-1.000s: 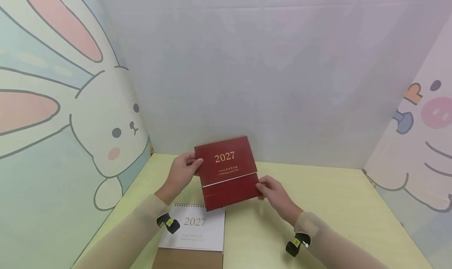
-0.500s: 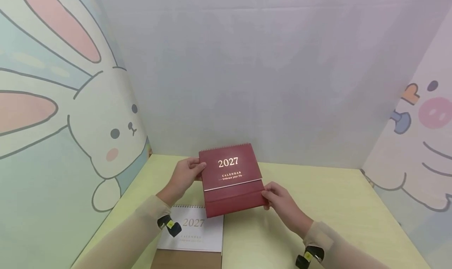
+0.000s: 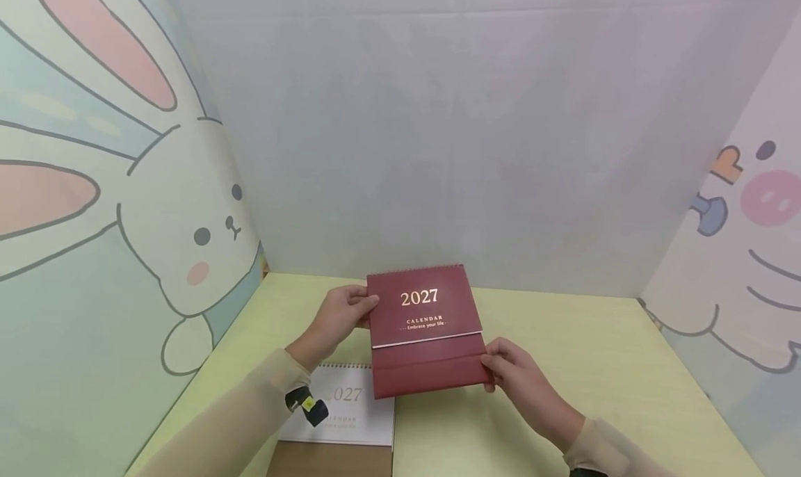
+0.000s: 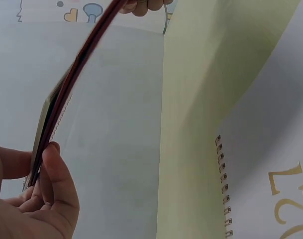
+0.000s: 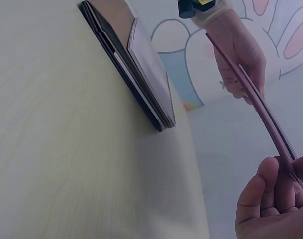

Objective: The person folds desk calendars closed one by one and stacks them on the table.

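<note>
A dark red 2027 desk calendar [image 3: 425,310] with gold print and a wire binding along its top is held up over the table, slightly tilted. My left hand [image 3: 340,318] pinches its left edge near the upper corner, thumb in front and fingers behind. At the lower right corner, my right hand [image 3: 528,386] pinches it the same way. Seen edge-on in the left wrist view, the red calendar [image 4: 74,74] looks thin and folded flat. Beneath it lies a white 2027 calendar [image 3: 369,428] with a brown lower part, partly covered by the red one and my left wrist.
In the right wrist view the white calendar [image 5: 150,59] tops a stack, with a dark calendar [image 5: 126,79] under it. The pale yellow table [image 3: 594,366] ends at a grey back wall [image 3: 469,129]. Cartoon-printed walls [image 3: 188,254] stand at both sides.
Both hands have moved the red calendar right and lower, toward me, and its tilt has lessened. The white calendar has stayed on the table.
</note>
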Demonstrator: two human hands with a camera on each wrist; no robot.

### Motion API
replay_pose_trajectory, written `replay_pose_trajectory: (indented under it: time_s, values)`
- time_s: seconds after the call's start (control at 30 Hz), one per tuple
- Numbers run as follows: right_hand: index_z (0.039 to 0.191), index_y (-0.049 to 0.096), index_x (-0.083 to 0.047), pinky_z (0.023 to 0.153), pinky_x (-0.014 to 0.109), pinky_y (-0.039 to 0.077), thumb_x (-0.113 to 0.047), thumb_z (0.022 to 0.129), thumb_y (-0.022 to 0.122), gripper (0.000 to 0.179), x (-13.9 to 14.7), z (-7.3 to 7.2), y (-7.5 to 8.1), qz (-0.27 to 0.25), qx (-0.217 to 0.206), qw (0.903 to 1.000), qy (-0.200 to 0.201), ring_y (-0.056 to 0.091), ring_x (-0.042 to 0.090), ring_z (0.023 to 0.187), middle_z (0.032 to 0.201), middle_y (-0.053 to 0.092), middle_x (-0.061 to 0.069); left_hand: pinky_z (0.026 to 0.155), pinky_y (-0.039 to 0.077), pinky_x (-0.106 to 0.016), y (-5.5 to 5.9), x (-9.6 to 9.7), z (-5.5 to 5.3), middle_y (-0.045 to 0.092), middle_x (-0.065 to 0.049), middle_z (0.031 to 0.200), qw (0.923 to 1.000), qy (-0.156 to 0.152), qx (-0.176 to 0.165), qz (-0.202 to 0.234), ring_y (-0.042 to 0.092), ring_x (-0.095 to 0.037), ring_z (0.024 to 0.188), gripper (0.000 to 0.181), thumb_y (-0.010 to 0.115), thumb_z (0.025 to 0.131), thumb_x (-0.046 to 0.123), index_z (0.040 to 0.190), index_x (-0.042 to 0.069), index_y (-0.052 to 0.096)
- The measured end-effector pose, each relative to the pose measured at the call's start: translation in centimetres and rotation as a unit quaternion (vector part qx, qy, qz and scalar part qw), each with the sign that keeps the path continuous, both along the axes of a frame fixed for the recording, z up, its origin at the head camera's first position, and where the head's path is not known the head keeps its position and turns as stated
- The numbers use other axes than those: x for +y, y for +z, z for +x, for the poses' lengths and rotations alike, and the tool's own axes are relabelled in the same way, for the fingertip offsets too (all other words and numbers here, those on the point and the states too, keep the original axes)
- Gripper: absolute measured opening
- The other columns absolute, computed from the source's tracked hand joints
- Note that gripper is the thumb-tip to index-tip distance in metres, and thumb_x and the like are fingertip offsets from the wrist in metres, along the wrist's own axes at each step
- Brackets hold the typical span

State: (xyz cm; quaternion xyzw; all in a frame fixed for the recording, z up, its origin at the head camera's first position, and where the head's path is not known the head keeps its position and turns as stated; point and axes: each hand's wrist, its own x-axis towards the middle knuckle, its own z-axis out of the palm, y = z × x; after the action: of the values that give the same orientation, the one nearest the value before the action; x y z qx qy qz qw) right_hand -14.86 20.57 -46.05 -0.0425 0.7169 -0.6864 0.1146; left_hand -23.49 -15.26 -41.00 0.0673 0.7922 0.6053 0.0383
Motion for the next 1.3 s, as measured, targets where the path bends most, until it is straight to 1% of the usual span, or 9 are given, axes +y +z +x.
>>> replay_pose_trajectory:
  time_s: [0.13, 0.3, 0.43, 0.53, 0.77, 0.9, 1.07, 1.17, 1.3]
  values:
    - [0.116, 0.06, 0.001, 0.082, 0.028, 0.058, -0.011, 0.12, 0.058, 0.013, 0.8, 1.1, 0.0, 0.005, -0.012, 0.9999, 0.005, 0.064, 0.015, 0.081, 0.096, 0.064, 0.001, 0.087, 0.074, -0.03, 0.0, 0.7, 0.4, 0.089, -0.022, 0.122, 0.9998, -0.019, -0.004, 0.006, 0.086, -0.016, 0.095, 0.037, 0.072, 0.119, 0.019, 0.145, -0.007, 0.075]
    - [0.117, 0.06, -0.001, 0.083, 0.028, 0.058, -0.012, 0.121, 0.056, 0.012, 1.8, 2.5, -0.1, 0.012, -0.028, 0.9993, 0.022, 0.064, 0.014, 0.08, 0.096, 0.063, 0.0, 0.085, 0.074, -0.031, -0.1, 1.3, 1.1, 0.089, -0.021, 0.118, 0.9992, -0.038, -0.009, 0.007, 0.084, -0.014, 0.091, 0.035, 0.072, 0.119, 0.017, 0.144, -0.008, 0.075]
    - [0.119, 0.058, 0.003, 0.083, 0.027, 0.058, -0.012, 0.121, 0.055, 0.015, 2.5, 3.6, -0.3, 0.015, -0.03, 0.9989, 0.034, 0.064, 0.013, 0.08, 0.096, 0.064, 0.0, 0.086, 0.075, -0.034, -0.3, 1.8, 1.6, 0.089, -0.022, 0.119, 0.9984, -0.057, -0.007, -0.003, 0.084, -0.015, 0.09, 0.037, 0.071, 0.119, 0.016, 0.146, -0.01, 0.073]
    - [0.119, 0.058, 0.003, 0.083, 0.027, 0.058, -0.012, 0.122, 0.054, 0.015, 2.9, 4.3, -0.3, 0.017, -0.03, 0.9986, 0.039, 0.066, 0.013, 0.081, 0.095, 0.064, 0.0, 0.087, 0.075, -0.035, -0.3, 2.1, 2.0, 0.088, -0.024, 0.121, 0.9978, -0.065, -0.013, -0.004, 0.084, -0.015, 0.09, 0.039, 0.071, 0.119, 0.016, 0.147, -0.012, 0.071]
    - [0.118, 0.059, -0.003, 0.082, 0.028, 0.058, -0.011, 0.122, 0.052, 0.012, 3.9, 5.1, -0.5, 0.015, -0.043, 0.9973, 0.058, 0.067, 0.014, 0.083, 0.099, 0.066, 0.0, 0.087, 0.074, -0.032, -1.0, 2.6, 2.7, 0.088, -0.022, 0.122, 0.9964, -0.08, -0.028, -0.003, 0.084, -0.015, 0.093, 0.04, 0.071, 0.119, 0.018, 0.148, -0.01, 0.071]
    - [0.116, 0.059, -0.006, 0.083, 0.028, 0.057, -0.012, 0.123, 0.051, 0.012, 4.5, 5.5, -0.7, 0.014, -0.051, 0.9963, 0.068, 0.067, 0.014, 0.084, 0.1, 0.068, 0.0, 0.088, 0.074, -0.033, -1.2, 2.9, 2.9, 0.088, -0.022, 0.123, 0.9955, -0.088, -0.035, -0.003, 0.083, -0.015, 0.093, 0.041, 0.073, 0.119, 0.018, 0.149, -0.01, 0.07]
    - [0.115, 0.059, -0.007, 0.082, 0.027, 0.054, -0.01, 0.123, 0.05, 0.012, 5.2, 5.8, -1.2, 0.006, -0.048, 0.9958, 0.078, 0.066, 0.013, 0.082, 0.096, 0.067, -0.001, 0.089, 0.075, -0.036, -1.5, 3.5, 3.2, 0.087, -0.021, 0.124, 0.9947, -0.095, -0.038, -0.015, 0.085, -0.017, 0.095, 0.044, 0.076, 0.117, 0.017, 0.151, -0.01, 0.069]
    - [0.115, 0.059, -0.003, 0.081, 0.027, 0.055, -0.009, 0.123, 0.049, 0.014, 5.6, 6.0, -1.6, 0.005, -0.05, 0.9952, 0.084, 0.066, 0.013, 0.081, 0.096, 0.067, -0.001, 0.086, 0.075, -0.036, -1.6, 3.9, 3.5, 0.088, -0.018, 0.118, 0.9941, -0.097, -0.035, -0.034, 0.085, -0.016, 0.092, 0.045, 0.078, 0.115, 0.017, 0.151, -0.009, 0.07]
    - [0.118, 0.052, 0.013, 0.08, 0.028, 0.057, -0.008, 0.123, 0.048, 0.022, 6.2, 6.4, -2.1, 0.01, -0.064, 0.9938, 0.091, 0.067, 0.015, 0.081, 0.098, 0.067, 0.0, 0.082, 0.074, -0.038, -1.9, 4.3, 3.9, 0.086, -0.012, 0.103, 0.9925, -0.101, -0.023, -0.065, 0.081, -0.013, 0.083, 0.042, 0.081, 0.113, 0.017, 0.147, -0.007, 0.073]
